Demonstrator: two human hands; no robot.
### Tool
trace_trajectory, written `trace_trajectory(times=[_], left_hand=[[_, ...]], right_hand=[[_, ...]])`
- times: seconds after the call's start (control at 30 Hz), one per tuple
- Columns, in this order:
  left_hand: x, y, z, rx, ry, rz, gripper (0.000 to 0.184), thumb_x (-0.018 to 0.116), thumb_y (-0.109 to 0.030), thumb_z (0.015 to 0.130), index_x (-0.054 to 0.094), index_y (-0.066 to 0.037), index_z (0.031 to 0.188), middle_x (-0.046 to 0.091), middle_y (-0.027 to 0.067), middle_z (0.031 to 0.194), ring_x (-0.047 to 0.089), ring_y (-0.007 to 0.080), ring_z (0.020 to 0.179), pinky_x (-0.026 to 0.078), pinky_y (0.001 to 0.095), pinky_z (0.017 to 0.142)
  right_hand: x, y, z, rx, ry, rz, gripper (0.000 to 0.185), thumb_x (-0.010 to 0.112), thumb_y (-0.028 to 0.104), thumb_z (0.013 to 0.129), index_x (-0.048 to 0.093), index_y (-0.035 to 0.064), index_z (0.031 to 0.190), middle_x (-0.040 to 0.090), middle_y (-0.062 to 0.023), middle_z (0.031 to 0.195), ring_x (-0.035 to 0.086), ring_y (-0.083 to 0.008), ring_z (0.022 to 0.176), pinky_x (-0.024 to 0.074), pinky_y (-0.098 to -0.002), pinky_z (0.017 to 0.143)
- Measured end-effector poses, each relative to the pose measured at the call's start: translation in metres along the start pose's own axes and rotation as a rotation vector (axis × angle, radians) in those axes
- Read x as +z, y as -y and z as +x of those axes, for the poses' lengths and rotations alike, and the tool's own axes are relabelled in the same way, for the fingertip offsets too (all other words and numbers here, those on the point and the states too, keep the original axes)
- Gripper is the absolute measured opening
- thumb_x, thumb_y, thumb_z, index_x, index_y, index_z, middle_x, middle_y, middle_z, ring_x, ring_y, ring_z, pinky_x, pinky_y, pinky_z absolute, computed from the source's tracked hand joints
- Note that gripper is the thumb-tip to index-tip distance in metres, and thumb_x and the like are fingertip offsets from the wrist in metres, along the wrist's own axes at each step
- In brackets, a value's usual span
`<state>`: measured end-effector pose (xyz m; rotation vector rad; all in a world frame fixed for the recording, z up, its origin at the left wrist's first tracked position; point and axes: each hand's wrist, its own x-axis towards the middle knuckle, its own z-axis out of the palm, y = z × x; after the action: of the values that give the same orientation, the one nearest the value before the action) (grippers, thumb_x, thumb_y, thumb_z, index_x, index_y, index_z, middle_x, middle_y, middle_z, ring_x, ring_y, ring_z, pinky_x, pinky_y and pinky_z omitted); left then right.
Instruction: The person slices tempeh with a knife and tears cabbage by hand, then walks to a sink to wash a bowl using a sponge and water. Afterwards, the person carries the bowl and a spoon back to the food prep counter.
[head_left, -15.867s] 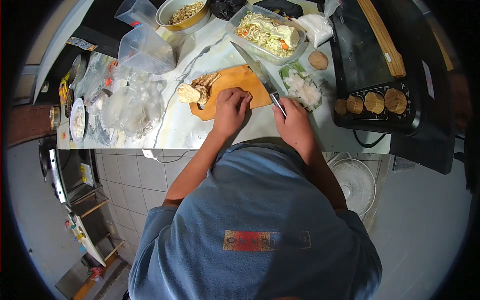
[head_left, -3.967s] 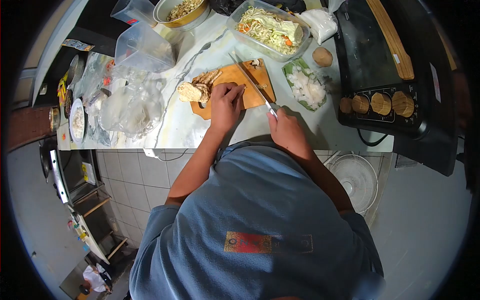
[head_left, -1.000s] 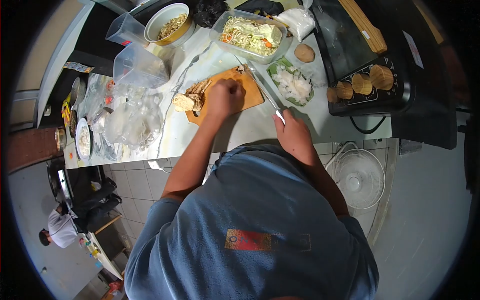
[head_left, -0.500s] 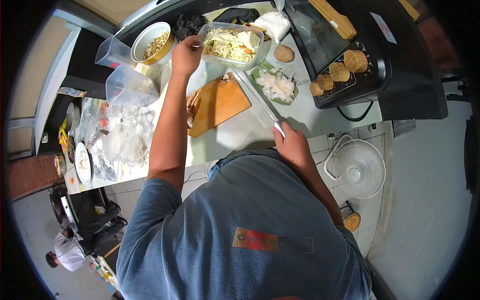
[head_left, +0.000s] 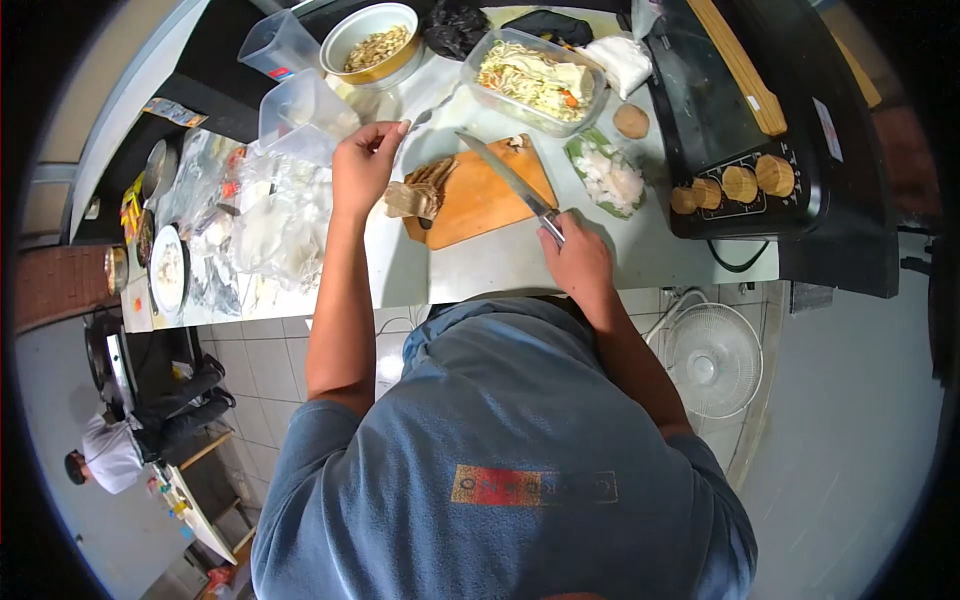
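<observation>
R hand (head_left: 583, 258)'s gripping the knife (head_left: 508, 175), blade over the board (head_left: 490, 205). L hand (head_left: 362, 172)'s beside it, fingers half curled, can't tell if holding anything. Brown pieces (head_left: 436, 174) on the board's left end look cut afaict; lump (head_left: 405, 201) next to them prob uncut.

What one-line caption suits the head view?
Right hand holds a knife over a wooden cutting board; left hand is raised.

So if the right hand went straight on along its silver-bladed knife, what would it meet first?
Probably the near edge of the orange-brown wooden cutting board; the knife reaches over it. One view leaves height unclear, so the right hand might pass above.
</observation>
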<state>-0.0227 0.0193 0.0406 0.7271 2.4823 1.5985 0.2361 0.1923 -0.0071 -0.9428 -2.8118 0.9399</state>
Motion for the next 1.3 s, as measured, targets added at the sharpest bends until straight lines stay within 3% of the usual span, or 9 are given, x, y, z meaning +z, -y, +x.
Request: trace_trajectory(times=[0.13, 0.2, 0.3, 0.57, 0.7, 0.93, 1.1, 1.2, 1.3], left_hand=[[-0.021, 0.004, -0.019, -0.132, 0.021, -0.059, 0.022, 0.072, -0.018, 0.088, 0.071, 0.002, 0.096, 0.064, 0.0018, 0.078, 0.053, 0.0073, 0.067, 0.046, 0.0243, 0.064], [-0.027, 0.01, -0.026, -0.029, 0.003, -0.042, 0.022, 0.074, -0.016, 0.086, 0.07, 0.001, 0.099, 0.061, 0.0021, 0.083, 0.051, 0.0079, 0.068, 0.044, 0.0235, 0.064], [-0.037, 0.01, -0.029, -0.012, 0.026, 0.012, 0.022, 0.075, -0.011, 0.083, 0.07, 0.0, 0.101, 0.058, 0.0018, 0.086, 0.05, 0.0075, 0.068, 0.043, 0.0223, 0.063], [-0.017, -0.011, -0.028, -0.079, 0.253, -0.225, 0.019, 0.079, -0.01, 0.081, 0.071, 0.002, 0.094, 0.065, 0.0006, 0.077, 0.053, 0.0048, 0.067, 0.044, 0.02, 0.061], [0.014, -0.035, -0.046, -0.049, 0.545, -0.283, 0.019, 0.079, -0.011, 0.081, 0.072, 0.001, 0.093, 0.067, 0.0008, 0.076, 0.054, 0.0045, 0.066, 0.045, 0.0197, 0.061], [0.093, -0.071, -0.112, 0.132, 1.107, -0.333, 0.014, 0.073, -0.005, 0.085, 0.072, 0.0, 0.098, 0.072, 0.0056, 0.085, 0.062, 0.0064, 0.073, 0.049, 0.0206, 0.066], [0.132, -0.13, -0.19, 0.173, 1.448, -0.142, 0.022, 0.061, -0.014, 0.094, 0.069, 0.001, 0.108, 0.073, 0.0109, 0.093, 0.069, 0.0139, 0.078, 0.053, 0.0242, 0.069], [0.147, -0.145, -0.251, 0.409, 1.581, -0.232, 0.021, 0.061, -0.013, 0.094, 0.069, 0.002, 0.106, 0.073, 0.0112, 0.093, 0.069, 0.0131, 0.078, 0.052, 0.0245, 0.068], [0.142, -0.169, -0.327, 0.462, 1.704, -0.236, 0.017, 0.072, -0.006, 0.085, 0.069, 0.003, 0.099, 0.073, 0.0106, 0.09, 0.067, 0.011, 0.078, 0.051, 0.0225, 0.068]], right_hand=[[0.011, 0.018, 0.016, 0.089, 0.066, 0.054, 0.03, 0.061, 0.032, 0.089, 0.053, 0.0067, 0.103, 0.065, -0.0193, 0.093, 0.063, -0.042, 0.086, 0.0487, -0.0523, 0.075], [0.023, 0.021, 0.019, -0.015, -0.135, 0.122, 0.032, 0.063, 0.028, 0.087, 0.049, 0.0072, 0.108, 0.059, -0.0189, 0.102, 0.061, -0.0421, 0.092, 0.0487, -0.0514, 0.078], [0.023, 0.032, 0.017, -0.033, -0.175, 0.094, 0.034, 0.064, 0.024, 0.086, 0.047, 0.0069, 0.111, 0.054, -0.0183, 0.107, 0.059, -0.0417, 0.093, 0.0494, -0.0493, 0.079], [0.018, 0.028, -0.03, 0.057, -0.39, -0.031, 0.024, 0.065, 0.024, 0.087, 0.055, 0.0066, 0.1, 0.057, -0.0137, 0.096, 0.061, -0.0366, 0.087, 0.0503, -0.0462, 0.074], [0.017, 0.012, -0.083, 0.118, -0.556, -0.047, 0.015, 0.06, 0.019, 0.091, 0.061, 0.0042, 0.089, 0.063, -0.0133, 0.086, 0.063, -0.035, 0.08, 0.0502, -0.0448, 0.069], [0.037, 0.014, -0.229, 0.682, -0.816, 0.041, 0.016, 0.057, 0.014, 0.093, 0.065, 0.0041, 0.103, 0.069, -0.0132, 0.08, 0.066, -0.034, 0.078, 0.0521, -0.0419, 0.07], [0.055, 0.033, -0.349, 1.04, -1.001, 0.086, 0.027, 0.052, 0.006, 0.092, 0.059, 0.0033, 0.118, 0.071, -0.0132, 0.087, 0.067, -0.0341, 0.082, 0.0533, -0.0423, 0.073], [0.071, 0.052, -0.416, 1.183, -1.198, 0.108, 0.035, 0.053, 0.006, 0.09, 0.055, 0.003, 0.125, 0.071, -0.0137, 0.091, 0.068, -0.0338, 0.08, 0.0537, -0.0422, 0.072], [0.096, 0.073, -0.478, 1.391, -1.352, 0.234, 0.036, 0.061, 0.015, 0.088, 0.056, 0.0028, 0.122, 0.07, -0.013, 0.088, 0.069, -0.031, 0.078, 0.0537, -0.0412, 0.071]])
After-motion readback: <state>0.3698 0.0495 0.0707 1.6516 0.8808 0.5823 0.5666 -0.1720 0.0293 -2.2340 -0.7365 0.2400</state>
